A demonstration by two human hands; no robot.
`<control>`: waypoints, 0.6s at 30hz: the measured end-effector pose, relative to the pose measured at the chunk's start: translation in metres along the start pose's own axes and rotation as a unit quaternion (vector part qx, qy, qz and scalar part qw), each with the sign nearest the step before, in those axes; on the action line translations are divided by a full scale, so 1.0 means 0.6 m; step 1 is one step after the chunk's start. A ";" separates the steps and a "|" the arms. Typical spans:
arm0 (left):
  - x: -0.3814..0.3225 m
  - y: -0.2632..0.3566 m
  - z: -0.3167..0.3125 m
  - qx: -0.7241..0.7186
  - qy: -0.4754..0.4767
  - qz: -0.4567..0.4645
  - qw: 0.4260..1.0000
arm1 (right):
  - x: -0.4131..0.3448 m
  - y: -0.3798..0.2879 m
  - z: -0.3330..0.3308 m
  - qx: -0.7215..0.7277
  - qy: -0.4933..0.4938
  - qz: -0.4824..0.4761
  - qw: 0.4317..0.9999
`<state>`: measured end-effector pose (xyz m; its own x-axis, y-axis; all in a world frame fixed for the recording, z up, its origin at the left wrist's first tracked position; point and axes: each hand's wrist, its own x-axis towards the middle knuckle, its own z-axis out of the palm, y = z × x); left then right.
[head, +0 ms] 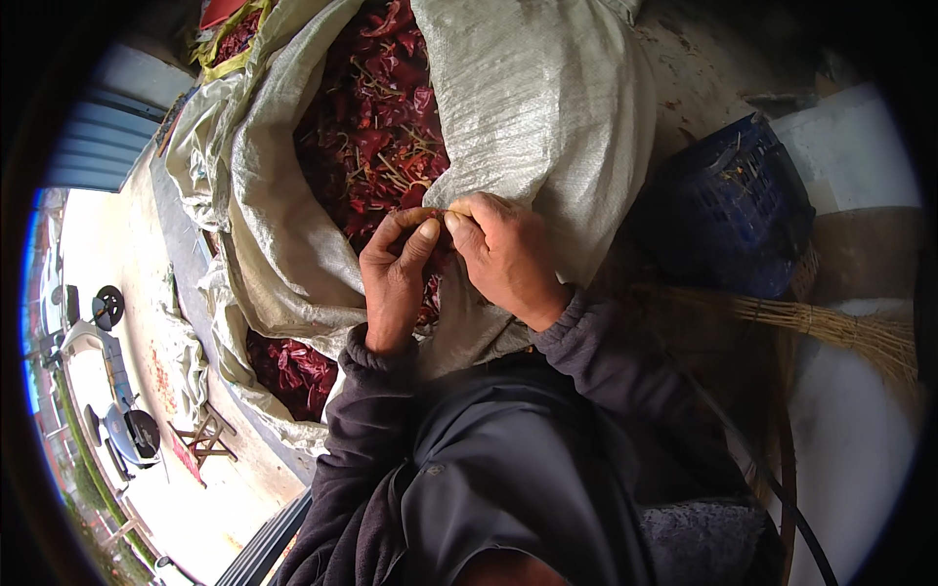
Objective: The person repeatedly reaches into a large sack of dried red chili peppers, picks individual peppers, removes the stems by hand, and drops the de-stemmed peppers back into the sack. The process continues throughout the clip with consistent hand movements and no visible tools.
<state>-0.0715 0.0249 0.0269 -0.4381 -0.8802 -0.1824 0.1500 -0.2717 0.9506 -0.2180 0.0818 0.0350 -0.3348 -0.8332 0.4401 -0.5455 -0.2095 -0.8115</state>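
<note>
My left hand (396,271) and my right hand (506,256) meet thumb to thumb over an open sack. Between their fingertips is a small dark red piece of dried chili (438,214), mostly hidden by the fingers. Beneath and beyond them, dried red chilies (366,124) with pale stems and broken bits fill the mouth of the white woven sack (286,242). A wide fold of woven sack cloth (542,95) lies to the right of the chilies, just past my right hand.
At right are a blue plastic crate (733,212) and a twig broom (828,322). Another sack of chilies (293,373) stands at lower left, and a yellow-edged bag (234,44) at top left. Outside stand a scooter (113,373) and a small wooden stool (205,439).
</note>
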 end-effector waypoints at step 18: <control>0.015 -0.048 -0.018 -0.010 0.033 0.066 0.997 | -0.014 0.015 0.015 0.429 -0.094 0.350 0.828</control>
<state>-0.0704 0.0204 -0.0047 -0.3540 -0.9324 -0.0730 0.2206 -0.1591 0.9623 -0.2130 0.0823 0.0202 -0.1686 -0.9522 -0.2548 0.5040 0.1388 -0.8524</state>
